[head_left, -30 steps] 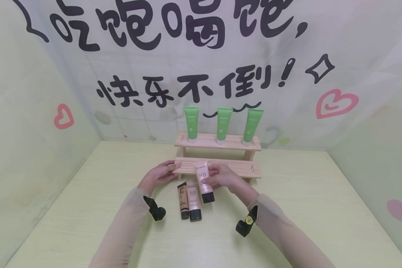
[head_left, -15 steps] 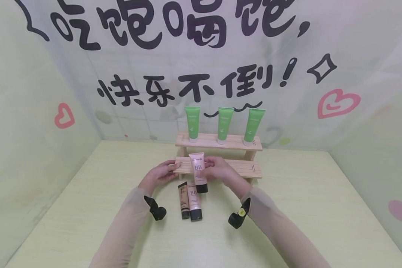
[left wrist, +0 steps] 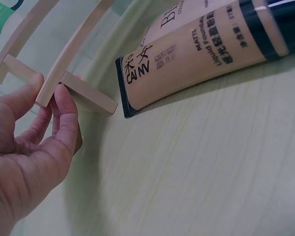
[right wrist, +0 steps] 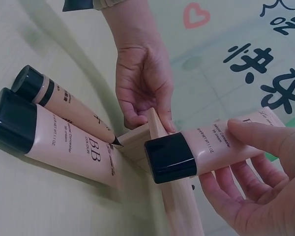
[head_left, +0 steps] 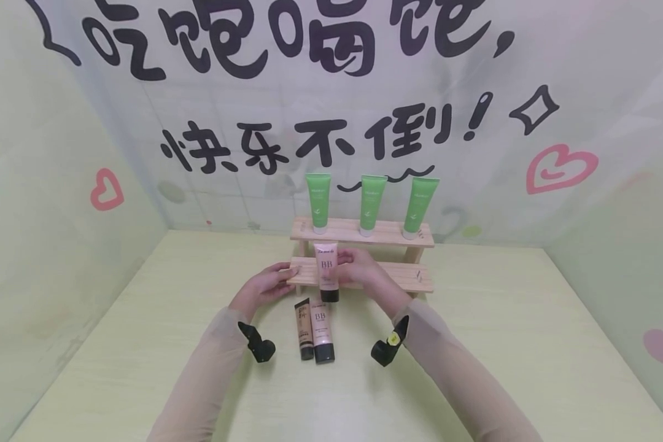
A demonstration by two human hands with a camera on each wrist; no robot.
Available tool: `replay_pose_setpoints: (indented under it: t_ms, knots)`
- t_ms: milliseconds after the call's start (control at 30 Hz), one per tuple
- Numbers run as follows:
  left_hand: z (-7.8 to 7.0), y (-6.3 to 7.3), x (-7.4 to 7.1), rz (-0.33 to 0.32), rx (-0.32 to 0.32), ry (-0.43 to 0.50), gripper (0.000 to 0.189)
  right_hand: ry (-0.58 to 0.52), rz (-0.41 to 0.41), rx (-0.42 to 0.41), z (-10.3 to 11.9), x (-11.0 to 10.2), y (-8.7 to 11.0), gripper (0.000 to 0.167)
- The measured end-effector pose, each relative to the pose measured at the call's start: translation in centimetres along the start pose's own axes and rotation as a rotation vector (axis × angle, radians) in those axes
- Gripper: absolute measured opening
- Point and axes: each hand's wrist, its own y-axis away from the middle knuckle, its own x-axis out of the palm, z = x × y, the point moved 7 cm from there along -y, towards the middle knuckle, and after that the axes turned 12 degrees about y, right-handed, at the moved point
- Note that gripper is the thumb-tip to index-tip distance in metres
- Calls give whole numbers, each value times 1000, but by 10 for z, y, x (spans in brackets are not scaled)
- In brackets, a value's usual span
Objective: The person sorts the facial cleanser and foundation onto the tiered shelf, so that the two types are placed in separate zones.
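My right hand (head_left: 364,273) holds a pink BB cream tube (head_left: 326,270), black cap down, in front of the lower step of a wooden two-tier stand (head_left: 387,276). In the right wrist view, thumb and fingers grip that tube (right wrist: 216,147) along its sides; its cap is close to the stand's board. My left hand (head_left: 262,287) pinches the left end of the lower board (left wrist: 64,54) between thumb and fingers. On the table before the stand lie a second BB cream tube (head_left: 321,331) and a tan liquid foundation tube (head_left: 304,328), side by side.
Three green tubes, a left one (head_left: 318,202), a middle one (head_left: 372,204) and a right one (head_left: 420,205), stand caps down on the upper step (head_left: 389,231). A printed wall sheet (head_left: 226,98) rises behind the table (head_left: 199,258).
My right hand has carried the BB cream tube up and slightly left, over the front of the lower step, and it looks more upright. My left hand stays on the stand.
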Motion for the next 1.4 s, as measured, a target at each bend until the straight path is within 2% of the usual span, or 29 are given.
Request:
replay_pose_setpoints:
  t_ms: [133,267,433,633,1000,1400]
  knots:
    - [-2,1,1,5,4,-19,55,-33,-22,-8,4,-3,-4,53]
    - [-5,3,2,-6,18,-95,53,-66,-31,-13,6,-5,-6,52]
    - [-10,3,1,-51,47,-210,50,-71,-41,-22,9,-8,-8,54]
    - [-15,3,2,-86,92,-281,47,-97,-75,-31,13,-11,-13,54]
    - [-13,2,0,-95,91,-267,51,-91,-110,-24,17,-13,-22,51]
    - [-10,0,-2,-108,90,-242,50,-51,-106,-84,13,-8,-28,48]
